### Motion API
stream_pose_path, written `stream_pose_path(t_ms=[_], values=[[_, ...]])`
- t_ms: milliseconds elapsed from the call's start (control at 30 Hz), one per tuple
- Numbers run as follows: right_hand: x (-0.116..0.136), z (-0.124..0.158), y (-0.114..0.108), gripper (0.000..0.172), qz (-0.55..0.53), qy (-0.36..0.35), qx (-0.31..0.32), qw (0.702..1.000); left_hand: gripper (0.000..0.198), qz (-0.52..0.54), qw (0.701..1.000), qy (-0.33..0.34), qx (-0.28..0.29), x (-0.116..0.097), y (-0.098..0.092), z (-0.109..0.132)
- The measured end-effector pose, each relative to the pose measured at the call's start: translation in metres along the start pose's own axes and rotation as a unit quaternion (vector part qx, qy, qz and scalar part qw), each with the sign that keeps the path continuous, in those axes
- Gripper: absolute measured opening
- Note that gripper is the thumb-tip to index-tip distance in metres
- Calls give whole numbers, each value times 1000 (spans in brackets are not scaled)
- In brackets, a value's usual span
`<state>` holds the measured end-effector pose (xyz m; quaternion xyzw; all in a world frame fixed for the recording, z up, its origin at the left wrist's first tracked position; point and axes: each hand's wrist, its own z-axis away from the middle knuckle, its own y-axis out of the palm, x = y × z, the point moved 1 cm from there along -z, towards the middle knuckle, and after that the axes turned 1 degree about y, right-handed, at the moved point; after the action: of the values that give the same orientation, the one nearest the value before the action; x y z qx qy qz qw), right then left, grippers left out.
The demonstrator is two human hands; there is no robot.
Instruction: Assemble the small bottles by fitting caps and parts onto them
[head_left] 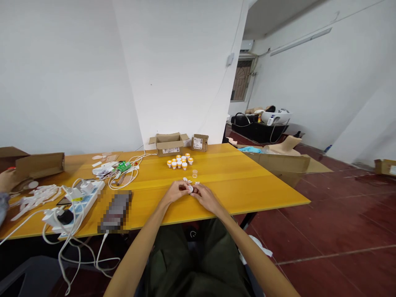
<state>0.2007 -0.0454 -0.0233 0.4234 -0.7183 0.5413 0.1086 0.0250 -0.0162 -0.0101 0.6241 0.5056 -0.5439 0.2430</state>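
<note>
Between my two hands, near the table's front edge, is a small round white piece point(190, 189). My left hand point(177, 192) pinches it from the left, and my right hand point(202, 195) has its fingers closed on its right side. Just beyond the fingers lie several small white parts point(189, 180). A clear round cup point(194, 173) stands a little farther back. Behind that sits a cluster of several white pieces with orange rims point(178, 161).
Two cardboard boxes point(169, 144) point(199, 142) stand at the table's back. On the left are a power strip point(83, 204) with tangled cables, a pixelated dark device point(115, 211), a green packet point(124, 166) and another person's hand point(8, 180) by an open carton point(40, 166).
</note>
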Motion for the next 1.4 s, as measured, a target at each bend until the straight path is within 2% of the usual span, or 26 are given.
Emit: stream_pose_path(t_ms=[933,1200,1300,1400], values=[[-5,1,6,14,18,0,-12,1000,16,-44,999,20,5,-10,3,4],[0,2,1,16,6,3,-9,1000,21,-83,996,25,-3,-10,4,3],[-2,4,1,21,2,15,-23,1000,20,-93,995,27,-9,-7,4,2],[-8,6,-1,24,18,44,-63,997,21,-92,995,24,-13,-4,4,2]])
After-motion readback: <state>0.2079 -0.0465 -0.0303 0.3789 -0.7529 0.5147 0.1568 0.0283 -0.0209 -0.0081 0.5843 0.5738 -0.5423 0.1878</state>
